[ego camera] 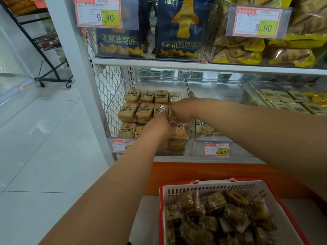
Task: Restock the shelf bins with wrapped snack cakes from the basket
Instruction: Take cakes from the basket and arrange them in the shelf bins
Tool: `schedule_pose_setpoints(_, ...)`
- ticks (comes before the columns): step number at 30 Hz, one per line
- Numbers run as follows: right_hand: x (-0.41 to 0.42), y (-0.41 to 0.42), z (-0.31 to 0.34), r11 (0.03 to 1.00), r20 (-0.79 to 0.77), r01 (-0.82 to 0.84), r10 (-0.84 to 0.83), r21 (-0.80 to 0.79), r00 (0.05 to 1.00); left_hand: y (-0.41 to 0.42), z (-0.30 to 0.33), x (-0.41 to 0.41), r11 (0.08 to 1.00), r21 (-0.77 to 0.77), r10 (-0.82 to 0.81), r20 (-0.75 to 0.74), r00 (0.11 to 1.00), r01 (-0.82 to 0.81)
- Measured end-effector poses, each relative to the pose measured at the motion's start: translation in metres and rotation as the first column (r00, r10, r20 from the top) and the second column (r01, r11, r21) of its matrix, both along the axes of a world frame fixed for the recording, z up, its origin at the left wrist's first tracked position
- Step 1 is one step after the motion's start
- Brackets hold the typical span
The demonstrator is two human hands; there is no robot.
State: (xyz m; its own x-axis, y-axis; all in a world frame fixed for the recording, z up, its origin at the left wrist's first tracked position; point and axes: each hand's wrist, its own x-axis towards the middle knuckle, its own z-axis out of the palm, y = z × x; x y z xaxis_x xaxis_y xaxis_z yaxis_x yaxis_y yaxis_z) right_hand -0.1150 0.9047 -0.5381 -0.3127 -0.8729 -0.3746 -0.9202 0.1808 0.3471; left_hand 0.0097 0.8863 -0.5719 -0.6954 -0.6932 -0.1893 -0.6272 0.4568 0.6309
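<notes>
Head view, both hands at frame centre over the clear shelf bin (pixel 113 110) of wrapped snack cakes (pixel 144 111), left hand (pixel 159 127) fingers curled onto one cake, right hand (pixel 182 110) fingers curled, grip unclear, basket (pixel 163 209) of cakes lower right.

left bin (pixel 113 110) packed, middle bin (pixel 215 89) open

Tan wrapped snack cakes (pixel 141 110) fill clear bin (pixel 113 106); others heap in basket (pixel 208 187).

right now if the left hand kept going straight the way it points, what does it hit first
Most likely the wrapped snack cakes in the middle row of the clear bin; the left hand already lies over the front row, though depth is unclear.
</notes>
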Motion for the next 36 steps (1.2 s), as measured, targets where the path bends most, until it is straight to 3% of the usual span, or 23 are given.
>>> schedule_pose_setpoints(9, -0.005, 0.013, 0.008, 0.995, 0.142, -0.046, 0.033, 0.09, 0.989, 0.0, 0.003, -0.003, 0.994, 0.109, 0.023, 0.041, 0.999, -0.027)
schedule_pose_setpoints(17, -0.007, 0.003, 0.007, 0.991, 0.147, -0.03, 0.01, 0.132, 0.989, -0.007, 0.002, -0.006, 0.999, 0.042, -0.004, 0.095, 0.995, 0.0)
schedule_pose_setpoints(20, -0.004, 0.0, 0.008, 0.988, 0.039, -0.029, 0.024, 0.152, 0.999, -0.007, 0.002, -0.005, 0.999, 0.045, -0.013, 0.072, 0.997, 0.01)
schedule_pose_setpoints(24, -0.007, -0.003, 0.003, 0.999, -0.074, -0.013, 0.016, 0.035, 0.997, -0.004, 0.0, -0.007, 0.998, 0.068, -0.003, 0.041, 0.999, 0.0)
schedule_pose_setpoints(30, -0.014, -0.008, -0.001, 0.991, -0.011, -0.024, 0.023, -0.133, 1.0, -0.006, -0.003, -0.012, 0.998, 0.055, -0.011, 0.064, 0.998, 0.007)
schedule_pose_setpoints(34, -0.013, -0.017, 0.001, 0.995, 0.069, 0.05, -0.044, -0.088, 0.997, -0.008, -0.006, -0.007, 0.997, 0.017, -0.075, 0.076, 0.994, 0.074)
schedule_pose_setpoints(36, -0.012, -0.021, 0.002, 0.991, 0.027, 0.029, -0.026, -0.132, 0.999, -0.019, -0.005, -0.003, 0.992, -0.022, -0.122, 0.114, 0.986, 0.125)
